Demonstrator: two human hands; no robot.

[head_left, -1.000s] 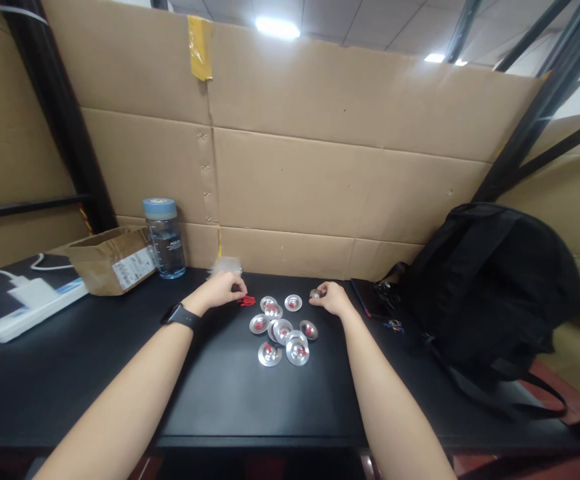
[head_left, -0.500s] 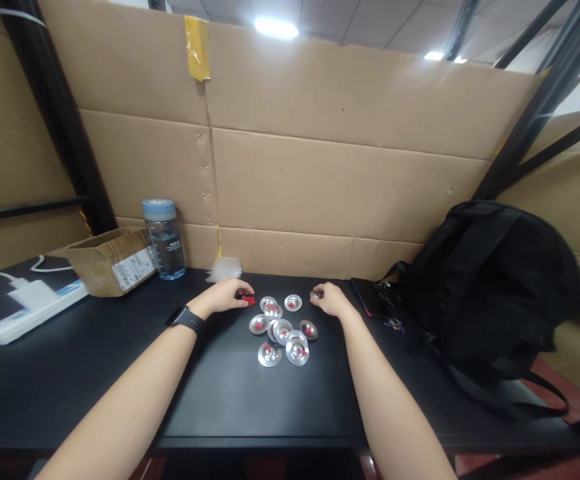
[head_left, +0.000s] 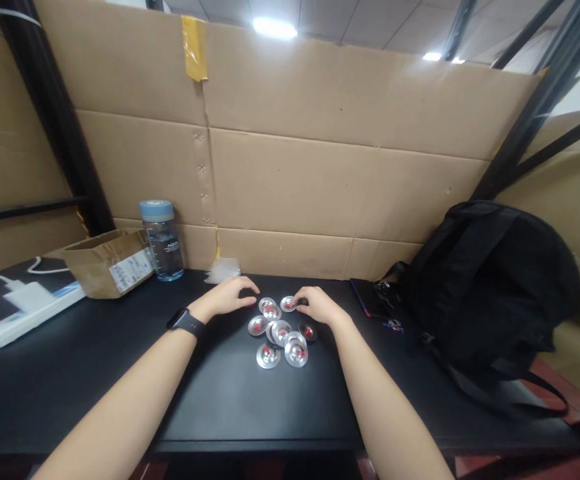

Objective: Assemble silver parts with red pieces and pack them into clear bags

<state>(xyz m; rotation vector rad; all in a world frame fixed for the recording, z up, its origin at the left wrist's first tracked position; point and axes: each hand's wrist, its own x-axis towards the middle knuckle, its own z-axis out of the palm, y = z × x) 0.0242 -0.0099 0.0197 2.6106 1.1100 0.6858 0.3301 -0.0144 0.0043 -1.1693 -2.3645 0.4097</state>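
Several silver finger cymbals, small round metal discs with domed middles and red bands, lie in a loose cluster on the black table (head_left: 220, 393). Some overlap, such as the middle cymbal (head_left: 281, 333) and the front right cymbal (head_left: 297, 354). My right hand (head_left: 316, 305) has its thumb and fingers closed at the edge of the far right cymbal (head_left: 287, 305). At the cluster's left, my left hand (head_left: 231, 295) hovers with thumb and forefinger apart and nothing visible between them. It wears a black watch (head_left: 186, 323) on the wrist. The nearest cymbal (head_left: 267, 304) is just beyond its fingertips.
A water bottle (head_left: 164, 243), a cardboard box (head_left: 107, 263) and a white power strip (head_left: 35, 317) stand on the left. Crumpled clear plastic (head_left: 223, 269) lies behind my left hand. At the right are a dark flat case (head_left: 369, 299), keys (head_left: 393, 326) and a black backpack (head_left: 500, 300).
My right hand has moved left, from beside the cluster to the far right cymbal. The red thing at my left fingertips is out of sight, and that hand has opened.
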